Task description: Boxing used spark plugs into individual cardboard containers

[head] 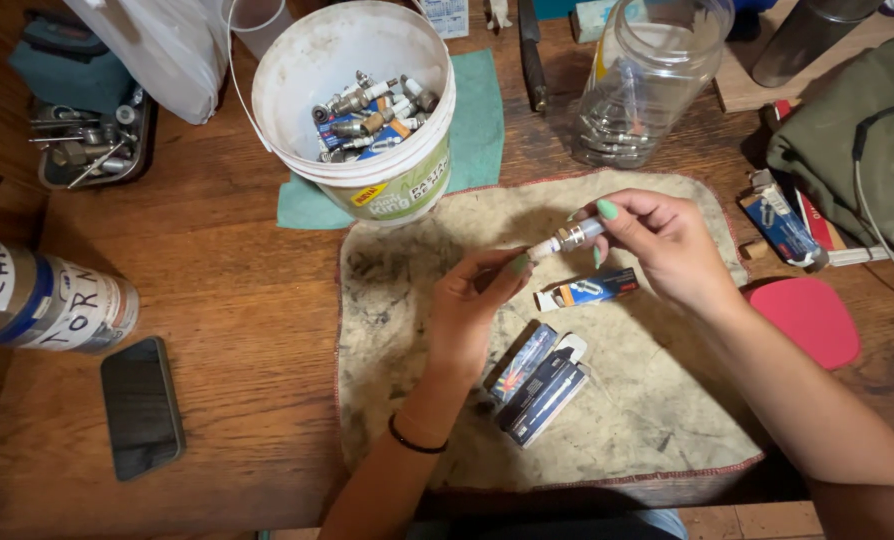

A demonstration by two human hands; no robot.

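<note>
Above the stained cloth (417,400), the right hand (667,245) and left hand (467,305) are both pinching one spark plug (567,240) between closed fingertips

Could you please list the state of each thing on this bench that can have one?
spark plug: held in the air by both hands
left hand: fingers on its white end
right hand: gripping its metal end
white bucket: open, partly filled with plugs
clear jar: lidless, on its side
phone: screen dark
</note>
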